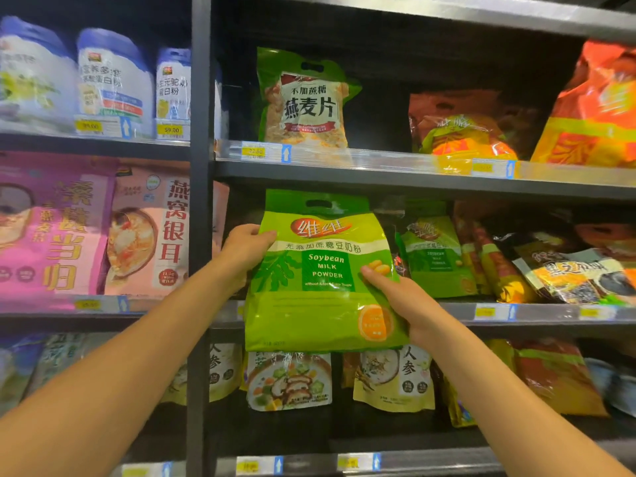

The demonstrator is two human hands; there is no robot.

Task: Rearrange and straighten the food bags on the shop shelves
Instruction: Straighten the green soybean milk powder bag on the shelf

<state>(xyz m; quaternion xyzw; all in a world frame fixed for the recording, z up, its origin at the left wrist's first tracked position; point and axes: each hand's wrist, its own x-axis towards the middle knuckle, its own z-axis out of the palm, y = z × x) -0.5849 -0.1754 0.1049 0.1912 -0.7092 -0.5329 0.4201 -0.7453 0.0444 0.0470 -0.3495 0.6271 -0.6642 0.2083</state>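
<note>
Both hands hold one bag. The left hand point(246, 247) grips the upper left edge of the green soybean milk powder bag point(323, 273), fingers curled round its side. The right hand point(406, 304) pinches the lower right corner, thumb flat on the printed front and the other fingers hidden behind. The bag hangs in the air in front of the middle shelf point(537, 313), face out and nearly upright. Its base drops below the shelf's front rail, and its handle end sits just under the upper shelf point(378, 180). A matching green bag point(435, 256) stands further back on the same shelf, just to the right, and behind the held bag the left end of that shelf looks dark and unfilled. The step in hand appears to be setting this bag into that gap. The next move probably calls for raising the base over the rail, pushing the bag back until it sits on the shelf, and squaring it beside its twin with the label forward. The soft pouch may slump when released, so a steadying touch at the top could help. Further right, the red and yellow packets point(499, 266) lean over, and a dark packet point(571, 273) lies tilted against them, so they look like the next work.
</note>
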